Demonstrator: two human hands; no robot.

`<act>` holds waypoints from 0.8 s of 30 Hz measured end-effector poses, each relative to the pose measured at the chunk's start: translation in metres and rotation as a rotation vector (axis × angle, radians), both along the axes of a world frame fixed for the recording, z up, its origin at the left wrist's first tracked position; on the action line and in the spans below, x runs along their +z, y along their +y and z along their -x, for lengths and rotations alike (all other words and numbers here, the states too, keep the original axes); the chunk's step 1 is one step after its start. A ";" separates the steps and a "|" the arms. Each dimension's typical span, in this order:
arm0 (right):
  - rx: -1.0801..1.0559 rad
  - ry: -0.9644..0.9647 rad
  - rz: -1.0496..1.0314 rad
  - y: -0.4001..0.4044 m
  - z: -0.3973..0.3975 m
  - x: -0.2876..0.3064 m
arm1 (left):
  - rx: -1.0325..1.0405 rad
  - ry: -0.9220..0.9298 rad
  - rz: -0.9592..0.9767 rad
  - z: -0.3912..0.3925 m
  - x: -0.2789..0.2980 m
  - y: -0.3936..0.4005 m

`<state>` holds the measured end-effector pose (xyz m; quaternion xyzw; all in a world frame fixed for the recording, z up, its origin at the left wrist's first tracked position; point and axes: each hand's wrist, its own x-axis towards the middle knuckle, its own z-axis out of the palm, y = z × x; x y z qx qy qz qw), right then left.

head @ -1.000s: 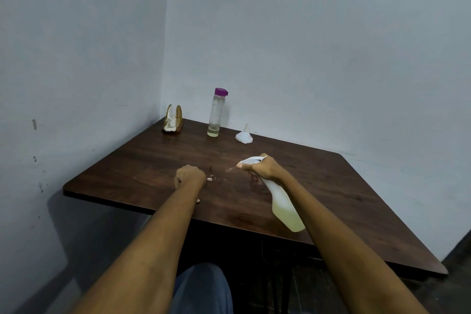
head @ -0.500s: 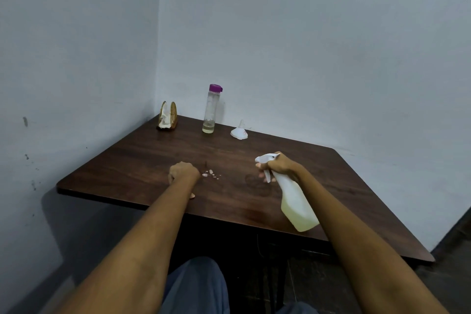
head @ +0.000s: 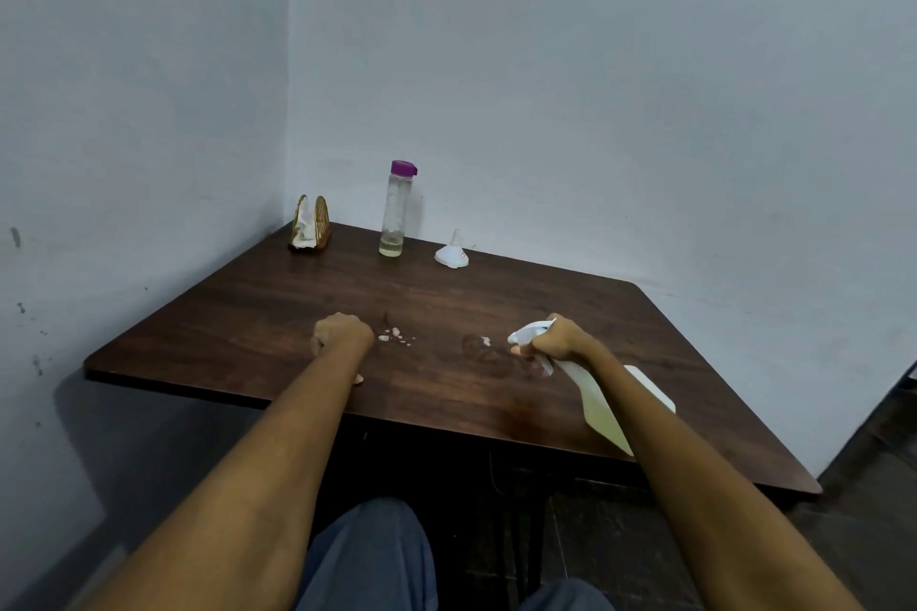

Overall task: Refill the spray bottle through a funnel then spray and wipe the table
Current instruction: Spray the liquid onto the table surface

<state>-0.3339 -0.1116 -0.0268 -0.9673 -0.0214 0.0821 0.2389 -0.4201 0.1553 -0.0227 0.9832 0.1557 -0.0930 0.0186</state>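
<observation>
Dark wood-grain desk (head: 248, 337) filling the middle of the frame, pushed into a corner of pale walls. Right of centre, right hand (head: 558, 342) curled around the neck of the spray bottle (head: 603, 407), grip clamped on it, a fingertip at the trigger. White bottle tilted, nozzle pointing left toward mid-frame, pale yellowish body slanting down to the lower right, partly hidden behind the forearm. Left of centre, left hand (head: 342, 335) balled into a fist, grip together on nothing visible, resting on the desk. At the upper middle, near the wall, tall clear bottle (head: 395, 213) upright with a purple cap and a little yellowish liquid at the bottom. Left of it, in the corner, wooden napkin holder (head: 310, 226) with white tissue. Right of the clear bottle, white funnel (head: 451, 255) standing spout up. Between the hands, small white crumbs (head: 394, 336) and a faint wet patch (head: 489, 352).
</observation>
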 end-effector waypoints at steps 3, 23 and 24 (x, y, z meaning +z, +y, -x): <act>-0.042 -0.024 0.081 0.002 -0.002 -0.002 | -0.005 0.021 -0.026 -0.001 0.001 -0.001; 0.301 0.051 -0.238 0.036 0.019 0.016 | 0.081 -0.074 0.079 -0.002 -0.019 0.009; 0.257 0.011 -0.254 0.040 0.020 0.015 | 0.090 -0.082 0.086 0.000 -0.021 0.009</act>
